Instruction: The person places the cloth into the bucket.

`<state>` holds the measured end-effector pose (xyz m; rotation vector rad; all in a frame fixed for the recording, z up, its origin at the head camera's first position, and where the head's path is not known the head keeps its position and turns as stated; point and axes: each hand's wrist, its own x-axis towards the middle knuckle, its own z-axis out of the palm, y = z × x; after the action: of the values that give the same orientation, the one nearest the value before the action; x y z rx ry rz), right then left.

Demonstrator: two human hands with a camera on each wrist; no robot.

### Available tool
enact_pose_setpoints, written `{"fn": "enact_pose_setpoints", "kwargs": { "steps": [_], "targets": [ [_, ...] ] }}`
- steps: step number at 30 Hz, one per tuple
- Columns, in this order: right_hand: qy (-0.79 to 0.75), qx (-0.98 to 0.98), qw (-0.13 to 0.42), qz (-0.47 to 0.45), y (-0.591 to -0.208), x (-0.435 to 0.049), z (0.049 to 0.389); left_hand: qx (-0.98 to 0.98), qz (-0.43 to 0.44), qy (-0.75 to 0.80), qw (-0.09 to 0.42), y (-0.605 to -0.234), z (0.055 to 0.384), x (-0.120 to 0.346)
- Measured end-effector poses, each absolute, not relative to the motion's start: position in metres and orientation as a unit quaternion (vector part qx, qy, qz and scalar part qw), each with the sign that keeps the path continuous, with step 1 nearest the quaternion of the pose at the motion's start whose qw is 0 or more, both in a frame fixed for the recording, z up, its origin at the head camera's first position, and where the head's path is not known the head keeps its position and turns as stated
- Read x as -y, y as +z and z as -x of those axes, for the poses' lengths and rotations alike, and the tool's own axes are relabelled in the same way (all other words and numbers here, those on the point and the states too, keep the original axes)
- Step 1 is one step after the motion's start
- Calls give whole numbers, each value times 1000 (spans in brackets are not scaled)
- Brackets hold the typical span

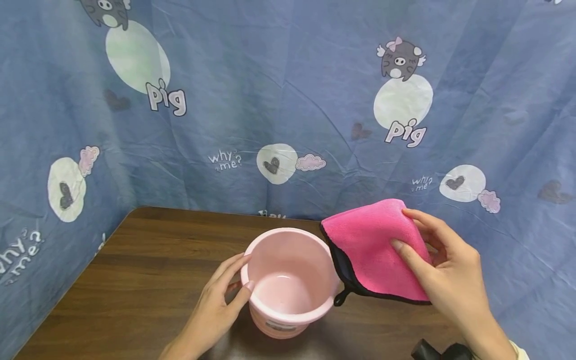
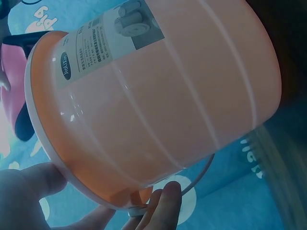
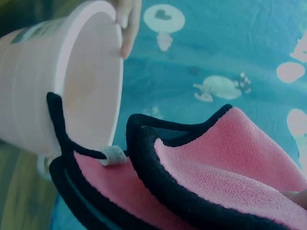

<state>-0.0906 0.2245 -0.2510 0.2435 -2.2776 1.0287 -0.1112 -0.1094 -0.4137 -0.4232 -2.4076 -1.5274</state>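
A pink plastic bucket (image 1: 288, 295) stands on the wooden table, its mouth tipped toward the head camera and nothing visible inside. My left hand (image 1: 220, 295) grips its rim at the left side, thumb in front and fingers behind. In the left wrist view the bucket (image 2: 163, 91) shows a printed label and part of a thin handle. My right hand (image 1: 454, 270) pinches a folded pink towel (image 1: 378, 245) with black edging, held up beside the bucket's right rim. The towel (image 3: 230, 163) has a black hanging loop and a small white tag near the rim in the right wrist view.
The brown wooden table (image 1: 135, 280) reaches back to a blue curtain (image 1: 288, 100) printed with pigs, hearts and words. A black object (image 1: 441, 350) lies at the front right, below the right wrist, partly cut off by the frame.
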Motion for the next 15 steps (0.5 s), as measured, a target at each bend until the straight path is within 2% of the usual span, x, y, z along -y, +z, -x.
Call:
{"fn": "enact_pose_setpoints", "kwargs": {
  "steps": [15],
  "targets": [
    [451,831,272,-179,-260,-185,113,828,146,-524,138,-416,112,109]
  ]
}}
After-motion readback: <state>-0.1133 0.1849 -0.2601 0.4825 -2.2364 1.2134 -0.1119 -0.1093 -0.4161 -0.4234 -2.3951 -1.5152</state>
